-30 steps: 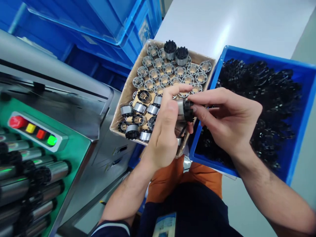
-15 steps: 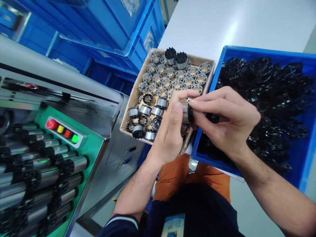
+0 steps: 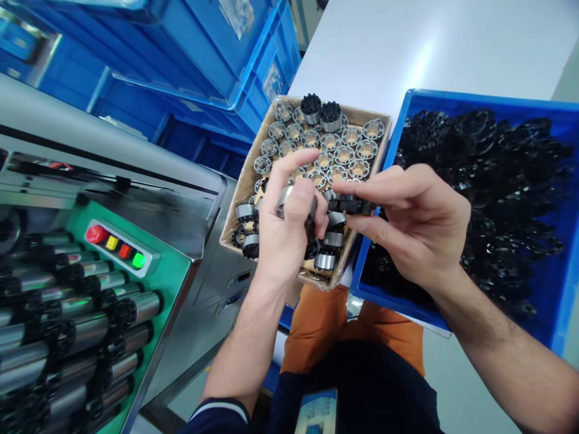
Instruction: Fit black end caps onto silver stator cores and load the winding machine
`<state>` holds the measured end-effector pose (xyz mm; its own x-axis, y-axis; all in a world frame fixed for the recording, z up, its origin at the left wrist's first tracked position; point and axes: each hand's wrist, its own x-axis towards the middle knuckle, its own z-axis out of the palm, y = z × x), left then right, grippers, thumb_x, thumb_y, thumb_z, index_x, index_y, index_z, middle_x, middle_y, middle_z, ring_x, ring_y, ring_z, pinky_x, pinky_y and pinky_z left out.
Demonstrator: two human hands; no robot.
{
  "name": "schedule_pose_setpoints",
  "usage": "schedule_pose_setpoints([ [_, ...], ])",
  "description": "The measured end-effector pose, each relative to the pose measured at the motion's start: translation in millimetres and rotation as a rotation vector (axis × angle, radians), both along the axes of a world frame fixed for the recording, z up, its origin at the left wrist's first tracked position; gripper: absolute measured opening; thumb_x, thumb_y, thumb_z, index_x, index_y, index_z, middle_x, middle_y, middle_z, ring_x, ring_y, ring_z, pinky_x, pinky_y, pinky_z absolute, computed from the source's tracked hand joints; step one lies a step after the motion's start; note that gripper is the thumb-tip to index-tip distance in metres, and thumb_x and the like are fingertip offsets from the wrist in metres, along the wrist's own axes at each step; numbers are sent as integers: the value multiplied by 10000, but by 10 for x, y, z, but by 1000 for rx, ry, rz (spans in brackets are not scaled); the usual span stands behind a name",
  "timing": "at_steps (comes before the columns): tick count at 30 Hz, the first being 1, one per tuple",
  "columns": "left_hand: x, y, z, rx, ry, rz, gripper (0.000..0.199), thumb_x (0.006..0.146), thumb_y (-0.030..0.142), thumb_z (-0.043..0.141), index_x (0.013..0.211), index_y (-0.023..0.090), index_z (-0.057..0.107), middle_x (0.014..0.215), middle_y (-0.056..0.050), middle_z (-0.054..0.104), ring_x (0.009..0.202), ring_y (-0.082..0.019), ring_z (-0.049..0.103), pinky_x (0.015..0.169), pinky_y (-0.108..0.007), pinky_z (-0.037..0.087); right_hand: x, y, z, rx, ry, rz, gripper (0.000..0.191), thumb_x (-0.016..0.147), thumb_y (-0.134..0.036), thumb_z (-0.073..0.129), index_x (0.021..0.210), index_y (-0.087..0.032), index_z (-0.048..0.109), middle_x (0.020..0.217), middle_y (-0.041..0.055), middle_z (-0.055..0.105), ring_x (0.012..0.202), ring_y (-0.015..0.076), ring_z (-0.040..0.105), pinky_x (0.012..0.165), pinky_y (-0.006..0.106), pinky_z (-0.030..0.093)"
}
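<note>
My left hand [image 3: 283, 238] is closed around a silver stator core [image 3: 284, 198], partly hidden by the thumb and fingers, above the carton. Pinched between the thumb and fingertips of my right hand [image 3: 420, 226] is a black plastic ring [image 3: 351, 204], seen edge-on and apart from the core. Below both hands stands a cardboard carton [image 3: 248, 167] holding rows of bare slotted cores [image 3: 331, 141]. Two cores with black toothed tops [image 3: 310, 108] rest on the far rows. More cores with black ends [image 3: 324, 260] lie loosely at the near end.
Right of the carton, a blue bin [image 3: 557, 313] holds a heap of black plastic parts [image 3: 493, 199]. Both stand on a white table [image 3: 479, 42]. At left, a machine's green panel [image 3: 174, 265] carries coloured buttons [image 3: 122, 246] beside rows of metal cylinders [image 3: 85, 334]. Blue crates [image 3: 203, 54] are stacked behind.
My hands have come apart. The left hand has moved left with the core, while the right hand now shows a black ring between its fingertips, turned edge-on.
</note>
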<state>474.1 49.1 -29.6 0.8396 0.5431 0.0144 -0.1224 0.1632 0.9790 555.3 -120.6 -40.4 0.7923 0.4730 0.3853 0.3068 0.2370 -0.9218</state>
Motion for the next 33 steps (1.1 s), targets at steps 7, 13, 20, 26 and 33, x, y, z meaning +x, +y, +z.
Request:
schedule_pose_setpoints([
  [7,-70,-92,42,-73,16,-193,540,1168,842,814,1322,326,777,839,21,682,606,-160,609,565,-318,529,55,15,8,36,49,-90,310,944,-361,1158,1214,-387,1007,1027,-4,918,857,233,856,924,484,828],
  [13,-78,-143,22,-71,44,-147,540,1276,826,577,1290,310,735,982,-28,777,768,-231,768,599,-346,597,12,21,34,32,39,22,357,1023,-261,1064,1352,-385,1001,1132,1,971,923,231,927,926,435,847],
  [20,-140,-67,102,-10,113,-184,449,1260,757,651,1300,336,802,1028,-37,812,749,-236,725,634,-391,576,50,-21,12,-27,75,41,464,959,-302,1113,1398,-406,1003,1197,2,994,915,265,942,845,473,872],
  [26,-133,-35,80,26,47,-294,404,1313,640,627,1229,316,853,1011,-31,728,722,-178,612,611,-333,535,110,-3,-25,64,-9,140,714,856,-55,1135,1430,-454,990,1126,-54,991,951,199,930,931,365,819],
  [33,-184,179,138,254,40,-330,255,1223,497,832,1393,312,791,1127,-34,784,840,-192,676,740,-329,575,366,-215,81,-195,-95,105,410,974,-390,1130,1361,-449,1009,1192,-14,977,1012,282,912,975,515,809],
])
